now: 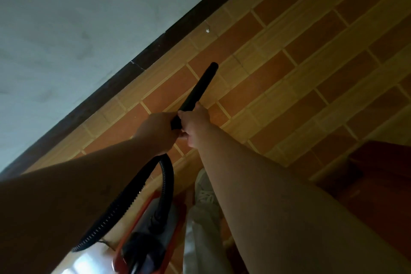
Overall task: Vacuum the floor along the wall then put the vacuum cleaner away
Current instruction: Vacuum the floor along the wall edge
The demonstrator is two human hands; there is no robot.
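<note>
Left hand: the left hand (155,131) is curled shut around the near end of the black tube (196,91), where the hose joins it.
Right hand: the right hand (195,122) is also closed on the tube, just beside the left hand, at about 3 o'clock from it.
Tube: it is straight and hard. It points away to about 1 o'clock, and its far tip is near the floor (311,62), not far from the dark strip (178,29) at the foot of the wall (66,18).
Hose: the black ribbed hose (124,202) bends down from the hands toward 7 o'clock. It looks soft and bendy.
Vacuum body: the red and grey vacuum cleaner (151,229) sits on the floor at 6 o'clock, close to the person's shoe (205,193).
How it will handle: I think the tube is light and stiff, so two hands at its near end steer it well. The body looks heavier; I cannot see a handle on top clearly.
Speck: a small white bit (208,30) lies by the wall at 12 o'clock, past the tube tip.
Writing: no words or brand can be read.
</note>
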